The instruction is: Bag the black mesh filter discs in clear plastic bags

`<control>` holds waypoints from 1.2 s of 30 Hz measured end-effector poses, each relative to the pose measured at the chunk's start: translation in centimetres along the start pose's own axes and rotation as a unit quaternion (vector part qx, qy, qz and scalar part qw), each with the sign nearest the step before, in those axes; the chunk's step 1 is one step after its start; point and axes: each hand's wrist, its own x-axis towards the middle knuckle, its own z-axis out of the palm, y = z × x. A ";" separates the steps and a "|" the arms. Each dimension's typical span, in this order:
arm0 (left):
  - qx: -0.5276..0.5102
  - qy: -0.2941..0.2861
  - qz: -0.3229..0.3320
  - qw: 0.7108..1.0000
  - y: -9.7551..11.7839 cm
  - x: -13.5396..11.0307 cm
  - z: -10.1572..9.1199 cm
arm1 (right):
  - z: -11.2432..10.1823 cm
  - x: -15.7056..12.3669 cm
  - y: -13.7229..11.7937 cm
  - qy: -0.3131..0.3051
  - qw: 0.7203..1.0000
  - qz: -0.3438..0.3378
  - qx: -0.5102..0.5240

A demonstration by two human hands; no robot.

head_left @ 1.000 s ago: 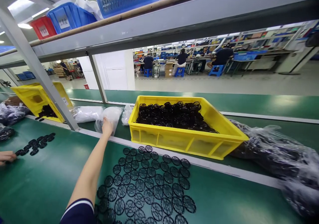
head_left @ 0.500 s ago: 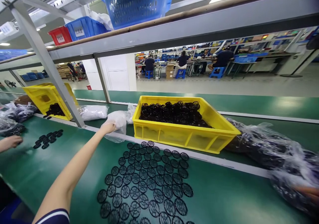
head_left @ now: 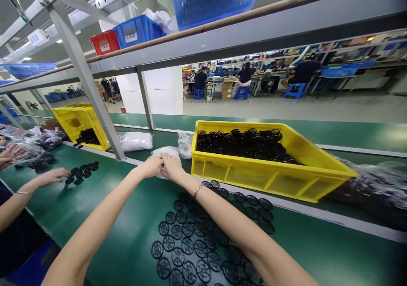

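Both my hands meet at a clear plastic bag lying at the near edge of the conveyor. My left hand and my right hand are closed on the bag's near side, fingers touching. Below my arms, several round black mesh discs lie in rows on the green table. Just right of the bag stands a yellow bin full of the same black discs.
A co-worker's hands work at a small cluster of black discs on the left. Another yellow bin sits beyond a slanted metal post. More plastic bags lie on the belt; dark filled bags lie at right.
My right hand has come in and joined the left on the plastic bag, which has been pulled nearer the table's edge. The view has shifted left.
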 end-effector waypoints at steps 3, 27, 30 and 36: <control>-0.049 0.052 0.003 0.997 -0.4 -1.0 -1.4 | 1.7 1.6 2.4 0.000 0.999 0.037 -0.020; -0.279 0.248 -0.115 0.920 1.3 3.7 3.7 | -17.3 -4.0 6.1 0.204 0.947 0.100 0.228; -0.357 0.281 -0.095 0.886 5.3 3.5 0.7 | -18.0 -5.5 6.2 0.199 0.914 0.108 0.336; -0.587 0.142 -0.041 0.796 13.2 1.7 -1.5 | -16.6 -5.3 5.7 0.200 0.924 0.102 0.309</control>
